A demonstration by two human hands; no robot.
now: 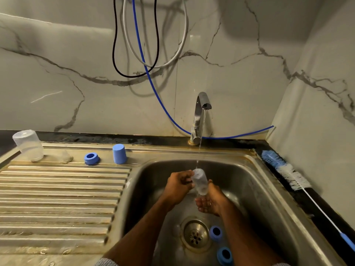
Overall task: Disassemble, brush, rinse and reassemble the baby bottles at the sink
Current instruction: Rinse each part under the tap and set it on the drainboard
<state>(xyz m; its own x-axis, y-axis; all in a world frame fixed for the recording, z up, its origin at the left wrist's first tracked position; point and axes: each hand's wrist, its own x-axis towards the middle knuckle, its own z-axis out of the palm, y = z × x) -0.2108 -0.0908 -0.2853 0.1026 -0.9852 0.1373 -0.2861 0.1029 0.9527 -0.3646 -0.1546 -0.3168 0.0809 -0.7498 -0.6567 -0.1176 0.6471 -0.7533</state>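
Observation:
A clear baby bottle body (199, 181) is held tilted over the sink basin (255, 185), under the thin stream from the tap (200, 112). My left hand (177, 187) grips its upper side. My right hand (213, 201) cups it from below, fingers wet. Two blue collar rings (216, 232) (224, 255) lie on the basin floor by the drain (196, 235). On the drainboard (57, 198) stand a blue ring (91, 158), a blue cap (119, 153), a clear cap (28, 145) upside down and a clear teat (64, 156).
A bottle brush (286, 172) with blue and white bristles lies on the dark counter to the right of the sink, its thin handle reaching toward me. Black, white and blue hoses (146, 60) hang on the marble wall behind the tap.

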